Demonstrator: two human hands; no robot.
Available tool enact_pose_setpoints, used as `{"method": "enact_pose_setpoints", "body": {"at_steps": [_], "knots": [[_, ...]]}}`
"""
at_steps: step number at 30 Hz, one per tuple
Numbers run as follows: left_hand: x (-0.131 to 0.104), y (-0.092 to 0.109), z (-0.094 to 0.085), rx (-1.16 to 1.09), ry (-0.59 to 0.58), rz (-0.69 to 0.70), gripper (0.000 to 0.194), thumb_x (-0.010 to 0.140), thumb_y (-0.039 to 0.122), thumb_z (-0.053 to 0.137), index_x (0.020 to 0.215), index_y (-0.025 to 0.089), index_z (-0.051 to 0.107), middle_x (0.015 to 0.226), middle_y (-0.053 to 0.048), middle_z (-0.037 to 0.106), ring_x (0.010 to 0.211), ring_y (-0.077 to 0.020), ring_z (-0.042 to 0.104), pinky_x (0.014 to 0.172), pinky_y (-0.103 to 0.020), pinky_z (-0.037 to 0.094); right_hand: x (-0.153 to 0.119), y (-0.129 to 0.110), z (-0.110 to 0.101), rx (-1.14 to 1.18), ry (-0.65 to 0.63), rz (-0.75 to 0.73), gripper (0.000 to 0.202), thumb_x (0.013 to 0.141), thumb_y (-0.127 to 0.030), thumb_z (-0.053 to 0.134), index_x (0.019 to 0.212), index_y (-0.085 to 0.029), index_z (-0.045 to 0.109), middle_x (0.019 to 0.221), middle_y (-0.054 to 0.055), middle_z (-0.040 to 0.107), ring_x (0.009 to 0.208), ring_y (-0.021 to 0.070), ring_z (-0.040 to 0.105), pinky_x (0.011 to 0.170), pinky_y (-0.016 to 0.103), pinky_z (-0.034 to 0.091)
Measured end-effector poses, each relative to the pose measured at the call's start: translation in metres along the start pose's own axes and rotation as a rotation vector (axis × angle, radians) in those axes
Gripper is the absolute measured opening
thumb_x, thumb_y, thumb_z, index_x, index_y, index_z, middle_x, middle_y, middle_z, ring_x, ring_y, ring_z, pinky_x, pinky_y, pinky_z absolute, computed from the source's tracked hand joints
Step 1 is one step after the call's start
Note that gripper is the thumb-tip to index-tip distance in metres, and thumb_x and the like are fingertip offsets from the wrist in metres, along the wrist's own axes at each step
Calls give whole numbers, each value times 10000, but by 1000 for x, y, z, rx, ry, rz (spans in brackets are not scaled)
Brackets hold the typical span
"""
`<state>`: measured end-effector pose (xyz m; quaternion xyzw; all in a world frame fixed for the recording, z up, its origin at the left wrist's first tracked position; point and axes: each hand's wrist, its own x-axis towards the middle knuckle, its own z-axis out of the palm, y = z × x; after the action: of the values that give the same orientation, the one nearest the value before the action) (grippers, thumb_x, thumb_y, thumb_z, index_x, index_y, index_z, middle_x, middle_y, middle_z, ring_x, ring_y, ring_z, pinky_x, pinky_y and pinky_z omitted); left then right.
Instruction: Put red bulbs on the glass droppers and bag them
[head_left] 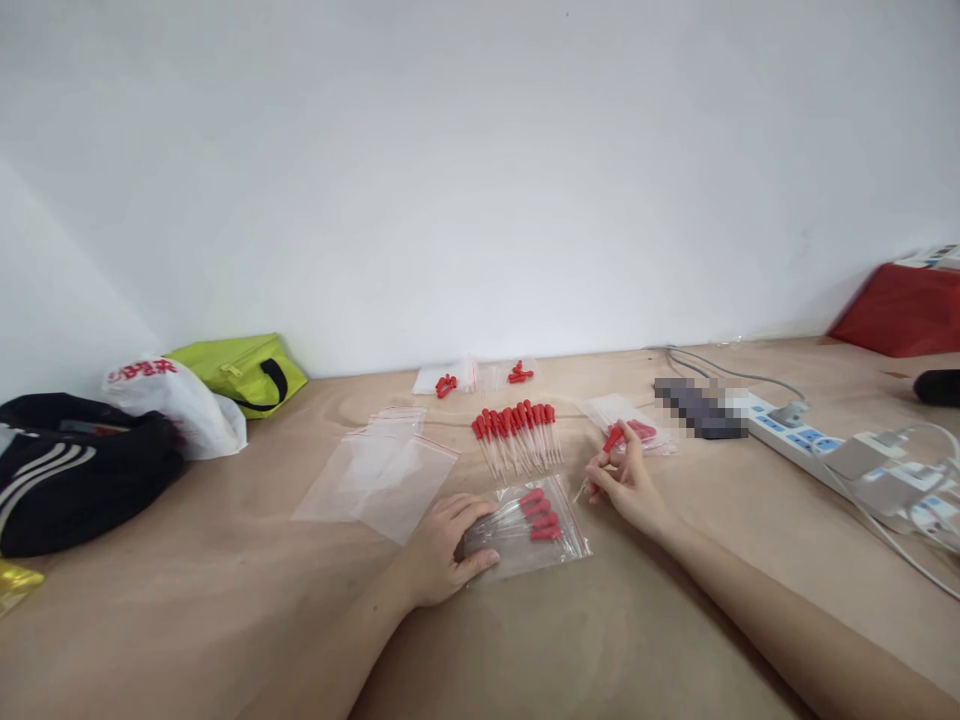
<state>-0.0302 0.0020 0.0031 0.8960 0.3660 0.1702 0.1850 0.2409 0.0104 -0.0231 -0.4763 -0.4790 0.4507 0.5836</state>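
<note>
Near the front middle of the table lies a clear zip bag (517,550) with several red-bulbed droppers (541,515) inside, their glass tubes pointing left. My left hand (451,545) grips the bag's left end, thumb at the near side and fingers at the far side. Between the fingertips of my right hand (624,478) is a single dropper (613,440), tilted, its red bulb up and its thin tube slanting down toward the bag's right edge. Just beyond the bag, many loose droppers (517,425) lie side by side in a row, bulbs pointing away from me.
Flat clear zip bags (375,465) lie at left. Bags with red bulbs (445,384) are by the wall; another bag (611,408) lies behind my right hand. A power strip (817,450) with cables, a blurred dark object (697,408), and a black bag (90,480) flank the area.
</note>
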Motion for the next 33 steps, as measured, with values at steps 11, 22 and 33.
{"method": "enact_pose_setpoints", "body": {"at_steps": [11, 22, 33], "knots": [[1, 3, -2, -4, 7, -3, 397, 775, 379, 542, 1132, 219, 477, 1132, -70, 546, 1068, -232, 466, 921, -394, 365, -17, 2, 14, 100, 29, 35, 644, 642, -519, 615, 1092, -248, 242, 661, -49, 552, 510, 122, 558, 490, 280, 484], [0, 3, -2, 6, -2, -13, 400, 776, 374, 547, 1136, 213, 478, 1150, -70, 536, 1092, -232, 453, 941, -396, 355, -27, 3, 8, 100, 57, 103, 476, 643, -546, 601, 958, -220, 455, 744, -8, 541, 630, 136, 582, 643, 325, 501], [1, 3, -2, 8, 5, -9, 404, 775, 397, 542, 1133, 219, 481, 1144, -70, 542, 1082, -232, 460, 928, -393, 365, -28, 8, 7, -404, -223, 13, 203, 672, -364, 611, 759, -181, 600, 610, -18, 564, 501, 92, 449, 471, 219, 357]]}}
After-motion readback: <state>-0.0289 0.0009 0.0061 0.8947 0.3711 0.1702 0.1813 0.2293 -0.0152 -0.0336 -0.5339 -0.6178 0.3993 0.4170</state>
